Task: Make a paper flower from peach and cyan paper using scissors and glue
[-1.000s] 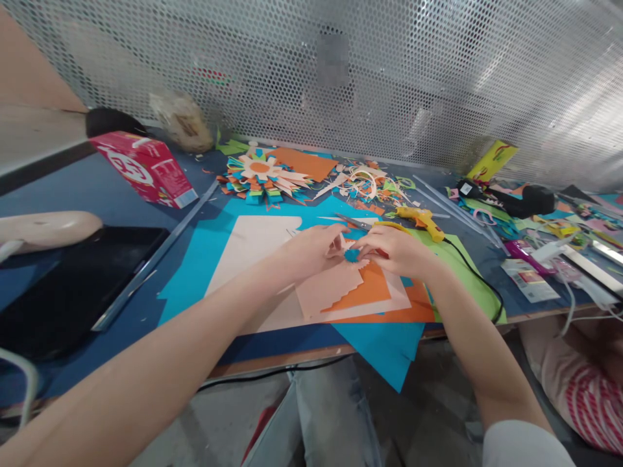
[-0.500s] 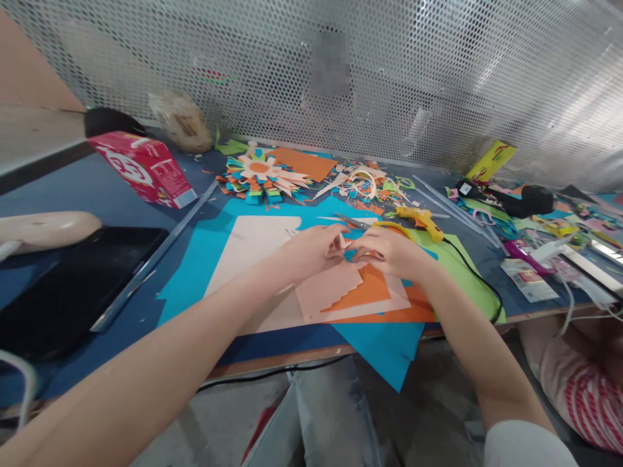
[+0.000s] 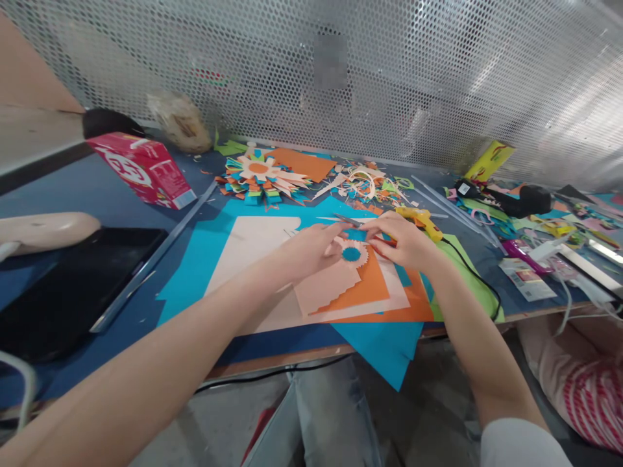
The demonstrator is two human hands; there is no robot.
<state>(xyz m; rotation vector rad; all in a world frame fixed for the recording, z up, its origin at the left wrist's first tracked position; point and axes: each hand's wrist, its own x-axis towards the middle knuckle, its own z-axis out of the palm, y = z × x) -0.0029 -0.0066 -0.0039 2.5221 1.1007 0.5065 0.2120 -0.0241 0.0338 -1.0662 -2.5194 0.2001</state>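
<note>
**A:** Where does the little paper rosette (image 3: 351, 253) sit?

**B:** Flat on the orange sheet (image 3: 372, 285), near its top corner, blue centre up. The sheet lies on a peach sheet (image 3: 253, 240) on the worktop (image 3: 97, 188).

**A:** And the hands?

**B:** One on each side. The left hand (image 3: 311, 250) is loosely curled, with its fingertips at the rosette's left rim. The right hand (image 3: 402, 240) lies low, its fingertips at the right rim. Neither hand closes around the rosette, so I'd call it steadying rather than gripping.

**A:** How would you do this well?

**B:** Use light, even pressure from both sides. The fringed edge looks thin and would crease under a hard pinch. I'd press on the blue centre rather than the petals, and hold the orange sheet flat so it doesn't slide on the peach one.

**A:** Anything close enough to get in the way?

**B:** The yellow glue gun (image 3: 421, 218) lies just behind the right hand, and its cord trails past the wrist. A pair of scissors (image 3: 348, 220) lies just beyond the fingertips. The bigger paper flower (image 3: 260, 174) is well clear, further back.
</note>
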